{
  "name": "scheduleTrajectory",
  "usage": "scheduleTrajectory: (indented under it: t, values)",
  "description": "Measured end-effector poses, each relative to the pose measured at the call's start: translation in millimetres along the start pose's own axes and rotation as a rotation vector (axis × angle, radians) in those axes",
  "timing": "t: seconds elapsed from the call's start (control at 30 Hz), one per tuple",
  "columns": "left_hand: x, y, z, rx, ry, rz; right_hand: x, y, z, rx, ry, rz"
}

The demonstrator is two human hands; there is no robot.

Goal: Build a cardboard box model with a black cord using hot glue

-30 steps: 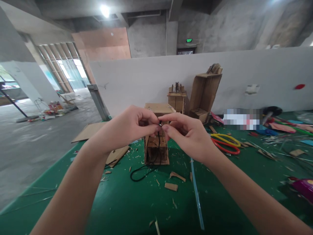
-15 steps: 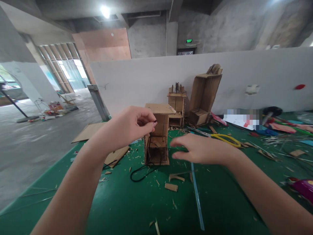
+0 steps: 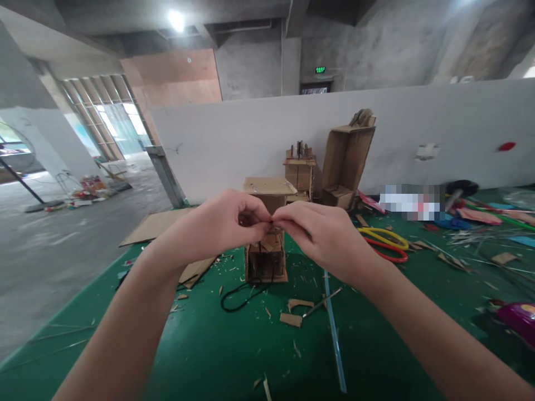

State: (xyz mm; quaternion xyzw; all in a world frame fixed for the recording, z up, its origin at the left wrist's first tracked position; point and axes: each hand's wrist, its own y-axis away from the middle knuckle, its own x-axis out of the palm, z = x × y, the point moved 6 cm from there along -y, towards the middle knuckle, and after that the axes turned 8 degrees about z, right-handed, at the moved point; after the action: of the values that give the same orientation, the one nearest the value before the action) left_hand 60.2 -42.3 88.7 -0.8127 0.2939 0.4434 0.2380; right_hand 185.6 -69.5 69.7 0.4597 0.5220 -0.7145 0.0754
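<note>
Left hand (image 3: 232, 220) and right hand (image 3: 324, 231) meet tip to tip, pinching a small dark piece (image 3: 271, 220) in front of the cardboard box (image 3: 270, 243); black cord (image 3: 232, 311) loops left from the box's base

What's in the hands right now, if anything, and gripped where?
Left hand and right hand pinch what looks like the black cord at their fingertips; which part is hidden.

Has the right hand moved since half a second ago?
Yes. Judged against the nearest box, the right hand has moved up and leftward, to the left hand.
</note>
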Motion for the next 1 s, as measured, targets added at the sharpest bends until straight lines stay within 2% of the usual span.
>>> scheduleTrajectory:
  t: [0.17, 0.33, 0.4, 0.5, 0.6, 0.67, 0.77, 0.9, 1.0]
  values:
    - [-5.0, 2.8, -6.0, 0.076, 0.027, -0.146, -5.3, -1.3, -13.9, 0.194, -0.155, -0.089]
    - [1.5, -3.3, -8.6, 0.108, -0.121, -0.134, 0.8, -0.4, -26.2, 0.426, -0.319, -0.041]
    - [2.1, -6.0, -7.0, 0.095, -0.101, -0.167, 0.5, -0.1, -27.3, 0.489, -0.353, -0.060]
    - [2.6, -8.4, -5.9, 0.081, 0.043, -0.222, -1.2, 0.5, -26.6, 0.542, -0.451, -0.116]
    - [5.0, -10.3, -7.7, 0.094, 0.280, -0.243, -7.6, 0.5, -21.3, 0.484, -0.433, -0.211]
    - [8.9, -12.6, -8.2, 0.093, 0.466, -0.229, -13.3, 0.4, -14.3, 0.389, -0.293, -0.270]
    - [15.4, -16.6, -6.4, 0.085, 0.728, -0.229, -16.6, 0.5, -2.2, 0.246, -0.014, -0.291]
    - [22.2, -21.3, 0.0, 0.070, 0.951, -0.262, -18.2, 2.5, 5.5, 0.168, 0.232, -0.315]
    - [23.5, -23.0, 1.2, 0.117, 1.047, -0.269, -21.3, 3.9, 7.9, 0.125, 0.256, -0.358]
